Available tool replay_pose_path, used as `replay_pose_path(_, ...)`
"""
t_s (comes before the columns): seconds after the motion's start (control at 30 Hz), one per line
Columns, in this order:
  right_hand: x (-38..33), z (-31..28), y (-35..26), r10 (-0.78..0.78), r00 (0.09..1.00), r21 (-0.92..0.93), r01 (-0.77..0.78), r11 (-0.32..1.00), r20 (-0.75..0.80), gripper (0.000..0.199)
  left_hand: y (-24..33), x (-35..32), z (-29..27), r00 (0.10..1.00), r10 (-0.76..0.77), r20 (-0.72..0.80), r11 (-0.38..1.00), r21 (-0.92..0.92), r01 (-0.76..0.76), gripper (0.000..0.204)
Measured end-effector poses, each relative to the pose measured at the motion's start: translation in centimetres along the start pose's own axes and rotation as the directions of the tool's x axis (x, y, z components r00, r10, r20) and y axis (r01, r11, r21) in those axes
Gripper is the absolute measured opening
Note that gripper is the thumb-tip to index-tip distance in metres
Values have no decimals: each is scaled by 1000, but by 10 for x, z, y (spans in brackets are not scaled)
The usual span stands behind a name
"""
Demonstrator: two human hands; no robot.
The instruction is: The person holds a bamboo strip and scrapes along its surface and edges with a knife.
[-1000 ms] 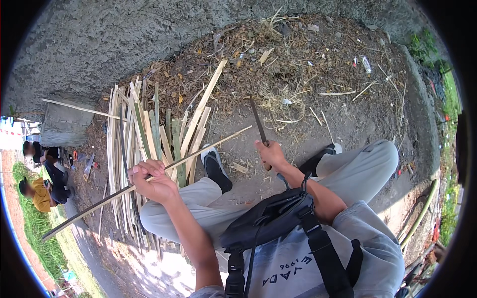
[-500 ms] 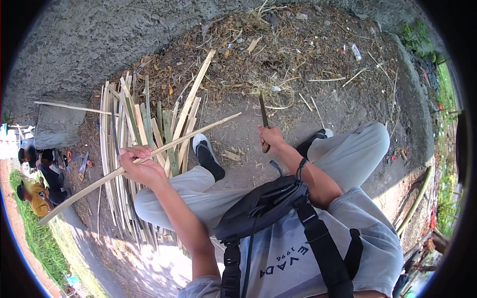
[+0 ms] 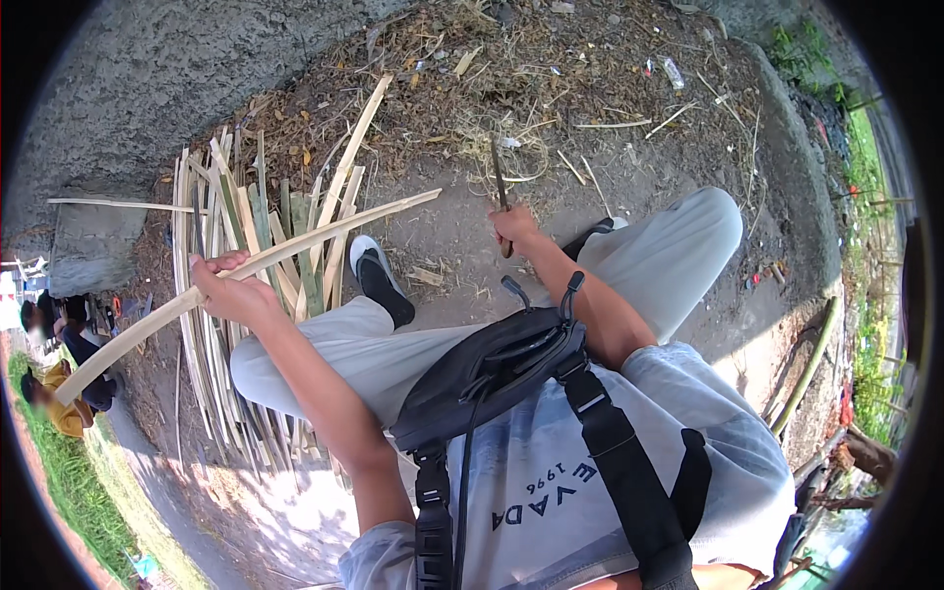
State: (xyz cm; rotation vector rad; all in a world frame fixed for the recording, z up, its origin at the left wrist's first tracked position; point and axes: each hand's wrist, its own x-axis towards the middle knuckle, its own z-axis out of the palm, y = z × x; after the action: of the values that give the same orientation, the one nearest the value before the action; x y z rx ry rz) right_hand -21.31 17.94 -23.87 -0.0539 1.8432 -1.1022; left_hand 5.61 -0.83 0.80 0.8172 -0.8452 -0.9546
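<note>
**Bamboo strip in left grip, blade in right, person seated over split-cane pile**

Left hand point(image 3: 231, 292): fingers fully wrapped around a long, pale, flat split-bamboo strip point(image 3: 324, 234), gripping it a little below its midpoint. The strip's long axis runs on a diagonal from about 8 o'clock to 2 o'clock in the view. Its lower end lies out beyond the hand toward 8 o'clock, over the ground near the seated bystanders point(image 3: 54, 339) at the frame's left edge. Its upper end points toward 2 o'clock and finishes above bare earth, just past the dark slip-on shoe with white sole point(image 3: 382, 280). The strip is held clear of the ground and crosses over the pile below.

Right hand point(image 3: 516, 228): closed tight on the handle of a narrow dark-bladed knife point(image 3: 499, 182). The blade points toward 12 o'clock, nearly upright in the view, tip over the litter of dry shavings and straw point(image 3: 551, 88). Blade and strip are apart; no contact is seen.

Surroundings: a loose pile of split bamboo slats point(image 3: 211, 324), green and tan, lies at 9 o'clock of the left leg, its pieces mostly running 12 to 6 o'clock. A black cross-body bag point(image 3: 492, 364) hangs at the chest over light grey trousers point(image 3: 688, 241). A rough grey concrete wall point(image 3: 147, 79) borders the ground at 11 o'clock.
</note>
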Motion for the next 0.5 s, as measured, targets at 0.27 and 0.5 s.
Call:
replay_pose_path(0.27, 28, -2, 32, 59, 998, -336, -50, 941, 16, 42, 0, 2, 0, 994, -50, -94, 998, -37, 47, 28)
replay_pose_path(0.5, 33, -5, 34, 39, 999, -522, -32, 852, 2, 48, -5, 8, -7, 988, 0, -153, 1000, 12, 2, 28)
